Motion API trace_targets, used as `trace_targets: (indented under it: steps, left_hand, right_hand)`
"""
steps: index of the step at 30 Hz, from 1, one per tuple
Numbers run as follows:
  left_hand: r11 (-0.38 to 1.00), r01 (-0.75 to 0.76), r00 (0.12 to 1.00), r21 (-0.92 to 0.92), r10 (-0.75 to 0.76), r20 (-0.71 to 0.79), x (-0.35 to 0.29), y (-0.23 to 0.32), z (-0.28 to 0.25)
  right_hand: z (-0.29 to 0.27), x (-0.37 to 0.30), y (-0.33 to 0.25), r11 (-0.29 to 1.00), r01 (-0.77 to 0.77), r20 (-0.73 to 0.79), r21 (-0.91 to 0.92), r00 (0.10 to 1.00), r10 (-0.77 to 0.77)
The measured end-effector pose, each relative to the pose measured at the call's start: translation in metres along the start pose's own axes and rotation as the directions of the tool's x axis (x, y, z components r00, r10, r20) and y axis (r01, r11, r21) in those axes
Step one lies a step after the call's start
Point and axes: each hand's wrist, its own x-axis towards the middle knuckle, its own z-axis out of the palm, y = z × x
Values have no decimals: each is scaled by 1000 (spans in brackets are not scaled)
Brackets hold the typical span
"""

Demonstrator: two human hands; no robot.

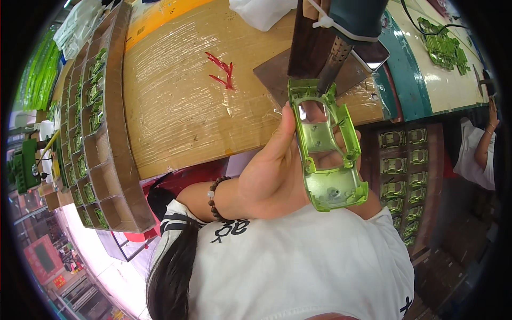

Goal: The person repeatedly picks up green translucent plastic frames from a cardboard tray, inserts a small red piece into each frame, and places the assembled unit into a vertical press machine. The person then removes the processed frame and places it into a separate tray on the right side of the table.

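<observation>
A translucent green toy car body shell [333,188], with window openings and screw posts, is held tilted up in front of my chest. My left hand [274,176] is closed around its left side, thumb along the edge and palm behind. My right hand [365,173] is at the shell's right side, mostly hidden behind it, so its fingers cannot be made out clearly. Just above, a heating tool with a perforated metal barrel [335,60] hangs from a dark bracket [305,45], strapped by a white cable tie [333,24]. Its lower end meets the shell's far end.
Red plastic scraps [226,72] lie on the film-covered cardboard tabletop [181,101]. A divided cardboard box [120,176] with green parts stands left. At right, rows of green shells [393,165] lie on a brown tray, and more green parts [441,45] sit beyond. Another person's arm [484,149] shows far right.
</observation>
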Motion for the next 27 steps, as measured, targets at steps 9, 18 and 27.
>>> trace_targets:
  steps: [9,18,27]
  left_hand:
    - [994,-95,995,50,96,-18,-3,-5,2]
    - [993,-118,993,11,119,-26,-3,-7,6]
    - [976,-119,993,182,114,41,-1,-7,-4]
  right_hand:
    - [7,-1,5,1000,23,-158,8,987,-22]
    - [0,1,1,979,59,-127,-193,988,-85]
    - [-6,-4,5,850,189,-121,-491,952,-281]
